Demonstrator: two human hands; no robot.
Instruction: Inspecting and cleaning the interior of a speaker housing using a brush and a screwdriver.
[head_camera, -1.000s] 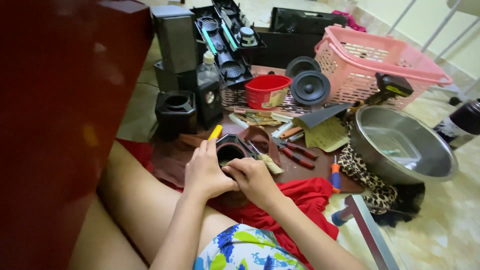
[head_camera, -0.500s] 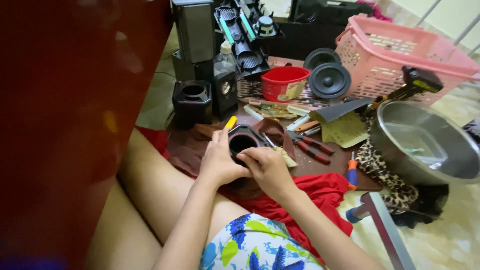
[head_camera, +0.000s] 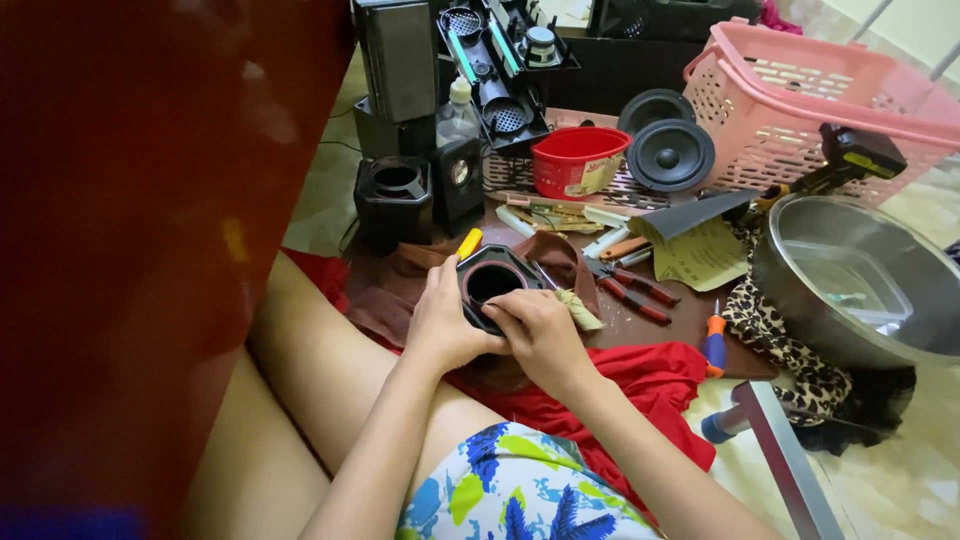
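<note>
1. Pale tiled floor (head_camera: 900, 480) shows at the right and lower right, crowded with speaker parts and tools; a blurred dark red surface (head_camera: 120, 250) fills the whole left side.
2. At 10 o'clock from the hands stands an open black speaker box (head_camera: 394, 192), with a taller black speaker (head_camera: 458, 180) just beside it and a clear bottle (head_camera: 459, 108) behind.
3. Left hand (head_camera: 440, 322) grips the left side of a black speaker housing (head_camera: 490, 282), fingers closed over its rim; a yellow handle (head_camera: 468, 243) pokes out at 12 o'clock from this hand.
4. That housing sits at the centre, above the person's lap, on brown cloth (head_camera: 400, 290), its round opening facing up.
5. Right hand (head_camera: 540, 335) presses against the housing's lower right edge, fingers curled narrow and pinching something small; I cannot tell what it is.
6. Red cloth (head_camera: 640, 385) lies under the right forearm.
7. At 1 o'clock from the hands rest red-handled pliers (head_camera: 630, 290), and farther up a red tub (head_camera: 578, 160) beside a loose round speaker cone (head_camera: 670, 155).
8. At 3 o'clock lies a small screwdriver with an orange and blue handle (head_camera: 714, 345).
9. Farther right sits a large steel bowl (head_camera: 830, 235) on leopard-print fabric (head_camera: 790, 350), with a pink plastic basket (head_camera: 800, 100) behind it at 1 o'clock.
</note>
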